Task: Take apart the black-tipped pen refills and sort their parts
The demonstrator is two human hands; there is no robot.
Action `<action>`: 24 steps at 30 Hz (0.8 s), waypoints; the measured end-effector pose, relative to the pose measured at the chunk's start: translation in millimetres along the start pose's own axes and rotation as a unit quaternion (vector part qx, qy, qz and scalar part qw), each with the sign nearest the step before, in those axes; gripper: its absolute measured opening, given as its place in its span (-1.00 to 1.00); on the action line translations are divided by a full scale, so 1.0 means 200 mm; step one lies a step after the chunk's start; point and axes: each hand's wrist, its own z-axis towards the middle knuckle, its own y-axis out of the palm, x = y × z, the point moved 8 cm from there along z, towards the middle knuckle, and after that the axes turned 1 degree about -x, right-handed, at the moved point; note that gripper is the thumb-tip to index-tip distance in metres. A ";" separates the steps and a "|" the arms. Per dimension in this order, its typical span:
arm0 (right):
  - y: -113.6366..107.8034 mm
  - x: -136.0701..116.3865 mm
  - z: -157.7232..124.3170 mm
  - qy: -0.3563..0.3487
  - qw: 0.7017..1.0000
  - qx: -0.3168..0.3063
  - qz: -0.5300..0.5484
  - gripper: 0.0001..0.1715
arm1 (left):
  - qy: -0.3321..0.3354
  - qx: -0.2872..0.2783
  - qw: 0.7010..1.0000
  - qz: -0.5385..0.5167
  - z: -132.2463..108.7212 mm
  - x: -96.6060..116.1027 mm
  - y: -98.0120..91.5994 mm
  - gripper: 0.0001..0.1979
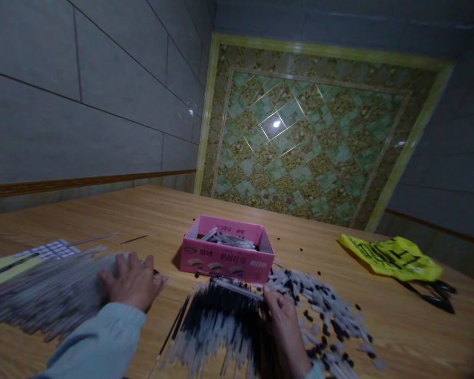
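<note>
My left hand (132, 281) lies with its fingers spread at the right end of a wide pile of thin clear sticks (51, 295). My right hand (280, 316) pinches the end of a slim pale stick (237, 288), held level just in front of the pink box. Beneath it, a second bunch of thin sticks, black at the top and pale lower down (221, 321), spreads over the table. The open pink box (225, 260) holds several pale, slim pieces.
Small clear and black pieces (327, 305) are scattered right of my right hand. A yellow bag (395, 258) and black scissors-like item (432, 295) lie at the far right. A checked cloth (55, 250) is at the left of the wooden table (150, 210).
</note>
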 end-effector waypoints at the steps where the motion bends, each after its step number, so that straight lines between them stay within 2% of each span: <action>1: 0.01 0.00 0.00 0.003 1.000 0.000 0.008 -0.47 | -0.017 0.006 1.000 0.002 0.02 -0.04 0.01 -0.40; 4: 0.02 -0.03 -0.01 -0.006 1.000 -0.001 0.016 -0.44 | -0.054 0.001 0.998 -0.017 0.06 -0.14 0.07 -0.34; 6: 0.01 -0.04 -0.01 -0.015 1.000 0.003 0.005 -0.43 | -0.066 -0.019 0.997 -0.022 0.07 -0.17 0.11 -0.34; 13: 0.00 -0.03 -0.01 -0.029 0.999 0.007 -0.033 -0.44 | -0.059 -0.088 0.994 -0.023 -0.01 -0.04 0.24 -0.41; 15: 0.00 -0.03 0.00 -0.031 0.999 0.005 -0.044 -0.44 | -0.040 -0.085 0.996 -0.012 -0.03 0.01 0.20 -0.41; 19: -0.01 -0.03 0.00 -0.033 0.998 0.011 -0.056 -0.43 | 0.059 -0.009 0.998 0.008 -0.06 0.10 0.01 -0.48; 21: -0.01 -0.03 0.00 -0.032 0.998 0.012 -0.057 -0.43 | 0.109 -0.057 0.992 -0.025 -0.08 0.15 -0.01 -0.62; 24: -0.02 -0.03 0.00 -0.031 0.998 0.014 -0.054 -0.43 | 0.138 -0.112 0.983 -0.040 -0.12 0.20 0.01 -0.71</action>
